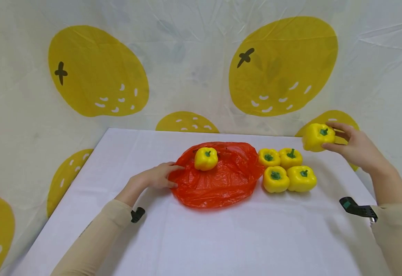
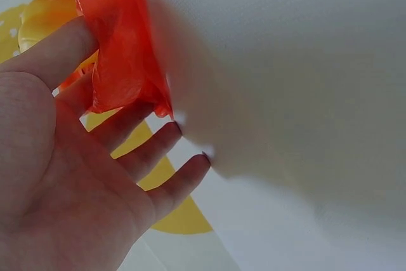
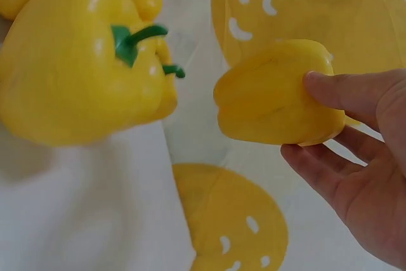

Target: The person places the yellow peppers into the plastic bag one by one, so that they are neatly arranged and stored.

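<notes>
A yellow bell pepper (image 1: 313,138) is held up above the table's far right side by my right hand (image 1: 354,147), thumb on one side and fingers on the other. The right wrist view shows this pepper (image 3: 276,96) on its side, with my thumb across its end. My left hand (image 1: 157,175) holds the left edge of a red plastic bag (image 1: 221,188), which lies spread on the table. In the left wrist view the bag's edge (image 2: 120,61) passes between thumb and fingers, the other fingers spread. Another yellow bell pepper (image 1: 206,159) sits on the bag.
Several more yellow bell peppers (image 1: 275,179) stand in a cluster against the bag's right side, green stems showing. Everything lies on a white-covered table (image 1: 204,241). A pale curtain (image 1: 187,57) printed with big yellow fruit hangs behind the table's back edge.
</notes>
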`<state>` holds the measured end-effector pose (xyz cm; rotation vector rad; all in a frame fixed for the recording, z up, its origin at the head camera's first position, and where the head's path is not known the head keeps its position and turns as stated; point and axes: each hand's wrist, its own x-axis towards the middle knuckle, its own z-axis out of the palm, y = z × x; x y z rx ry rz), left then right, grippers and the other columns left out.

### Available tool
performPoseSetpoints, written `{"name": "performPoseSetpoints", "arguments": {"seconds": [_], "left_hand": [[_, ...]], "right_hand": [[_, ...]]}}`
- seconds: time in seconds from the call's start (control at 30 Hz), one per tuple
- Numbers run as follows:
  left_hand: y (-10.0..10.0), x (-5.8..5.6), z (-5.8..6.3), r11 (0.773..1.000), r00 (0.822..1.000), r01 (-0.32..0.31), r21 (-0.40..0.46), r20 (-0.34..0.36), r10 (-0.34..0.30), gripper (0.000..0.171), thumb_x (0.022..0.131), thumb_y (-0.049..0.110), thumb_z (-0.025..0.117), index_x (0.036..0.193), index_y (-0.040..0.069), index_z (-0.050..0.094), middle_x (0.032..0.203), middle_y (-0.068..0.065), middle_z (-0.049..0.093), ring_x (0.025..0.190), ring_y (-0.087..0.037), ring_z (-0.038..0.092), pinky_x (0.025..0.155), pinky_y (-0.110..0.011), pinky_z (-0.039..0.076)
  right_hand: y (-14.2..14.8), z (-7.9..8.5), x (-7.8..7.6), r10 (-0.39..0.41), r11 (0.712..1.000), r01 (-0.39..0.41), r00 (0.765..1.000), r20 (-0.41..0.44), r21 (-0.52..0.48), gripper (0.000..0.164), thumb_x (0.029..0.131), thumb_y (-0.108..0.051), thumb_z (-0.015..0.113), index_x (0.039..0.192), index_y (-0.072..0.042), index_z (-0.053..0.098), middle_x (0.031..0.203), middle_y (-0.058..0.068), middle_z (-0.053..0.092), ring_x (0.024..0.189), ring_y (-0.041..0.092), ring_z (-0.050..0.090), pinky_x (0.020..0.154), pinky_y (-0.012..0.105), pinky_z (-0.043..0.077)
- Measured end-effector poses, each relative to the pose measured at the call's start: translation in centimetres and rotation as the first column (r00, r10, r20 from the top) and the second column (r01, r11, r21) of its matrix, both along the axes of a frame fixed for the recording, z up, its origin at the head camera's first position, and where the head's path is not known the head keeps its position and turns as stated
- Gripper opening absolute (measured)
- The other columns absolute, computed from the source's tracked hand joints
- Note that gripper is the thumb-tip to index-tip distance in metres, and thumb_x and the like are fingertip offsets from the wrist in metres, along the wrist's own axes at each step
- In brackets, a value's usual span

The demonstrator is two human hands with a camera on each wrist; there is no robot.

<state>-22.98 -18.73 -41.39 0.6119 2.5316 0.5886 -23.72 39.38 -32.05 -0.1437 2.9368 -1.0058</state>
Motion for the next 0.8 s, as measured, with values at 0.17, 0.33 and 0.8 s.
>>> {"name": "performPoseSetpoints", "arguments": {"seconds": [0.17, 0.33, 0.8], "left_hand": [[0.0, -0.1, -0.1, 1.0, 1.0, 0.007, 0.003, -0.009, -0.007, 0.061, 0.097, 0.02, 0.071, 0.154, 0.016, 0.049, 0.159, -0.019, 0.037, 0.145, -0.039, 0.034, 0.114, -0.058, 0.035], [0.0, -0.1, -0.2, 1.0, 1.0, 0.002, -0.001, -0.005, -0.002, 0.062, 0.097, 0.02, 0.071, 0.154, 0.016, 0.049, 0.159, -0.018, 0.037, 0.145, -0.039, 0.034, 0.114, -0.059, 0.035], [0.0, -0.2, -0.5, 1.0, 1.0, -0.015, -0.008, 0.005, 0.016, 0.063, 0.096, 0.022, 0.072, 0.155, 0.019, 0.048, 0.16, -0.018, 0.035, 0.146, -0.039, 0.032, 0.112, -0.061, 0.036]], "right_hand": [[-2.1, 1.2, -0.2, 0.033, 0.999, -0.034, 0.999, -0.021, -0.039, 0.083, 0.099, -0.038, 0.07, 0.162, -0.007, 0.025, 0.155, 0.026, 0.036, 0.135, 0.049, 0.038, 0.08, 0.007, 0.045], [-4.9, 2.0, -0.4, 0.083, 0.996, -0.084, 0.996, -0.029, -0.03, 0.082, 0.099, -0.036, 0.071, 0.162, -0.01, 0.027, 0.154, 0.025, 0.04, 0.135, 0.047, 0.041, 0.088, 0.017, 0.051], [-12.6, 1.0, -1.3, 0.251, 0.961, -0.255, 0.967, -0.046, -0.11, 0.072, 0.095, -0.021, 0.076, 0.156, -0.011, 0.039, 0.157, 0.013, 0.041, 0.142, 0.042, 0.038, 0.104, 0.059, 0.046]]}}
